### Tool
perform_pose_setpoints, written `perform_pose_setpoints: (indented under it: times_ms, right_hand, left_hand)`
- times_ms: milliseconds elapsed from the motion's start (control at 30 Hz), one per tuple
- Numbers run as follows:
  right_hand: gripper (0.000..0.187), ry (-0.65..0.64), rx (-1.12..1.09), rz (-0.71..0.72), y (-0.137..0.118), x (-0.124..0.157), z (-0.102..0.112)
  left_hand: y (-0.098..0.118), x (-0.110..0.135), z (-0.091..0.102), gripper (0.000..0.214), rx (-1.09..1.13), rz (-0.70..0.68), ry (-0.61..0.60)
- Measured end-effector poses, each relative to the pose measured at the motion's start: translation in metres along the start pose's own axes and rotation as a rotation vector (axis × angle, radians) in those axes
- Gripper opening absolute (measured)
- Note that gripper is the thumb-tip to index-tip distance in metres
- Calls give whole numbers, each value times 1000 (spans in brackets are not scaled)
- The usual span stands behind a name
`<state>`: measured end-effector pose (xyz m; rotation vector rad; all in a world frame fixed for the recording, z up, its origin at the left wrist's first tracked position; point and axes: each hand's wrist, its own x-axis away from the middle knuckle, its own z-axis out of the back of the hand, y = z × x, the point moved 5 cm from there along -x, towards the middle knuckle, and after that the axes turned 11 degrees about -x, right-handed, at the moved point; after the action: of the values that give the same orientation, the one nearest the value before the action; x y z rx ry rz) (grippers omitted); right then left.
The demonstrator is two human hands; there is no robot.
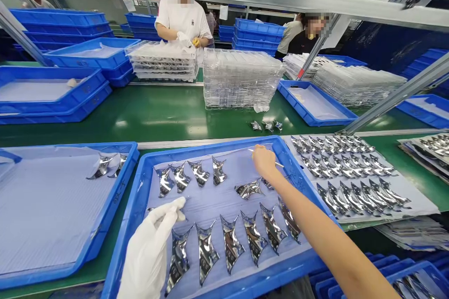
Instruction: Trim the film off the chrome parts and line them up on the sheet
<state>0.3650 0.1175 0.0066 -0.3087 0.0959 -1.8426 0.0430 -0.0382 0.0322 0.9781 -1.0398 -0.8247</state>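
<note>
My left hand (154, 243), in a white glove, is over the left side of a blue tray (138, 187), thumb and fingers closed on a shiny chrome part mostly hidden by the hand. My bare right hand (264, 162) is closed around a thin white stick (279, 165) near the tray's far right corner. Curved, pointed chrome parts lie on the tray's pale liner: several in a front row, such as this chrome part (231, 244), and several in a back row. One chrome part (249, 189) lies sideways below my right hand; another beside it is partly covered by my forearm.
A second blue tray (131, 159) at left holds two chrome parts. On the right, a white sheet (414, 191) carries rows of them. Stacked clear plastic trays (242, 79) and a few small parts (268, 125) stand across the green bench. A co-worker (184, 18) stands opposite.
</note>
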Motion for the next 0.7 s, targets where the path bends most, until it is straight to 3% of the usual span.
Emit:
perform_pose_setpoints:
  times_ms: [133,267,467,567,633,700]
  right_hand:
    - [35,21,-68,-4,37,-11,14]
    - [22,33,-236,135,35,5,25]
    - [28,-33,-620,443,-8,95,33]
    - [19,-147,-1072,600,-33,144,30]
    - [17,-205,-1273,670,-46,169,25]
    - [17,-172,-1317,675,-52,186,20]
  left_hand:
    - [-7,-3,-6,51,13,-6,-49]
    - [-13,-4,-5,57,8,-40,-57]
    - [2,8,-23,49,-150,-75,-189]
    - [9,15,-38,51,-220,-173,-271]
    - [9,20,-45,55,-213,-218,-303]
    - [8,25,-45,53,-141,-223,-273]
